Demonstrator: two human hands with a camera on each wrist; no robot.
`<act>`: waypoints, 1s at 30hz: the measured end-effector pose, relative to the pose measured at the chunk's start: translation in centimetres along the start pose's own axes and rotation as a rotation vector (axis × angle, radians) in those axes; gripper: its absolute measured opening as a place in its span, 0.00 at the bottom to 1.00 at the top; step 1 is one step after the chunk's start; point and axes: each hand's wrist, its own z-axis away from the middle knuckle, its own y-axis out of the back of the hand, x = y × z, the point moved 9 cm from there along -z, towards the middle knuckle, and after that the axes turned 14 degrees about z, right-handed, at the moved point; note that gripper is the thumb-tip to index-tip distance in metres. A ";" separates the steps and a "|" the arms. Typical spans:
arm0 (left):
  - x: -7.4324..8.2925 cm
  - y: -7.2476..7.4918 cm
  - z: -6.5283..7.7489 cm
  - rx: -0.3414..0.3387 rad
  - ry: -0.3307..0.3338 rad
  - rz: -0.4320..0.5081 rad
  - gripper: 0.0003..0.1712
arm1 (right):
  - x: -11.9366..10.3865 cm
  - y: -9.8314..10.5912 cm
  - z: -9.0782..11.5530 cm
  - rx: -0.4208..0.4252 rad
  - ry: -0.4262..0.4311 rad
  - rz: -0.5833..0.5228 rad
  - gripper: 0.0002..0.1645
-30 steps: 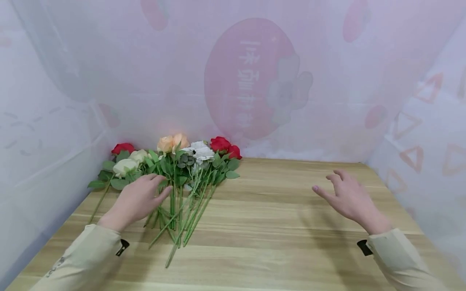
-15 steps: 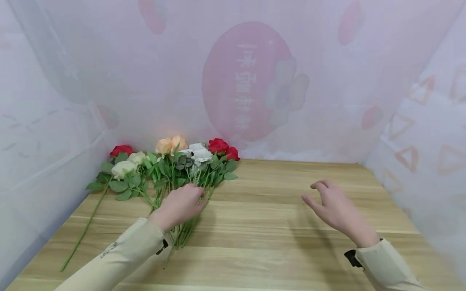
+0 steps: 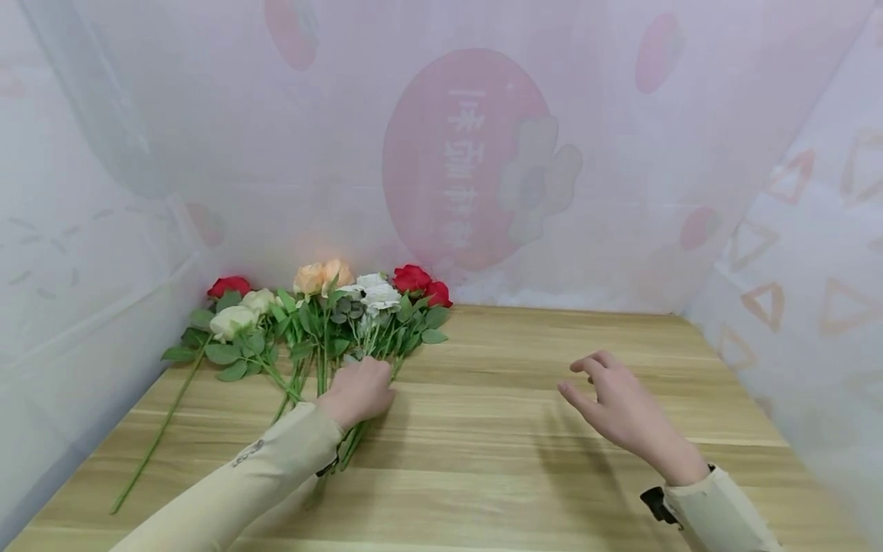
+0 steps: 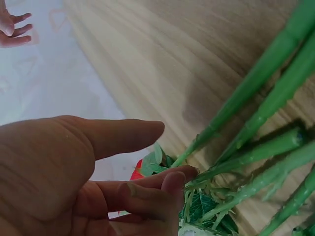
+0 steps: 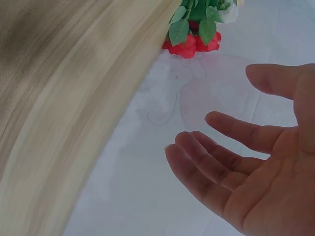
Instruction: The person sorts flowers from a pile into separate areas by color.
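My left hand (image 3: 360, 389) is low over the green stems (image 3: 353, 447) of the flowers on the left of the wooden table. In the left wrist view its thumb (image 4: 130, 136) is straight and apart from the loosely bent fingers, with fingertips right at the stems (image 4: 246, 105). Red roses (image 3: 412, 277) and a white flower (image 3: 376, 292) lie at the far end of these stems. My right hand (image 3: 621, 410) hovers over the right side of the table, holding nothing, its fingers relaxed and slightly bent.
Peach roses (image 3: 323, 277), cream roses (image 3: 234, 322) and another red rose (image 3: 229, 287) lie further left, one long stem (image 3: 160, 429) reaching toward the front. The wooden table (image 3: 497, 468) is enclosed by pale printed cloth walls (image 3: 621, 176) behind and at both sides.
My left hand has moved right and down, from near the cream roses to the stems below the white flower and red roses. My right hand has drifted slightly left and nearer me.
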 end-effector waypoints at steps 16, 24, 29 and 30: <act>-0.3 -1.2 -0.3 -0.043 0.062 0.046 0.17 | -0.8 -0.5 -0.1 -0.004 0.003 -0.023 0.27; -0.5 0.2 0.5 -0.039 0.091 0.201 0.15 | -1.2 -0.6 -0.1 0.008 0.014 -0.023 0.26; -0.2 0.9 1.5 -0.017 0.047 0.320 0.26 | -1.5 -0.6 -0.1 0.014 0.022 -0.027 0.25; -0.1 1.0 1.7 -0.010 0.036 0.342 0.27 | -1.6 -0.6 -0.1 0.014 0.022 -0.030 0.25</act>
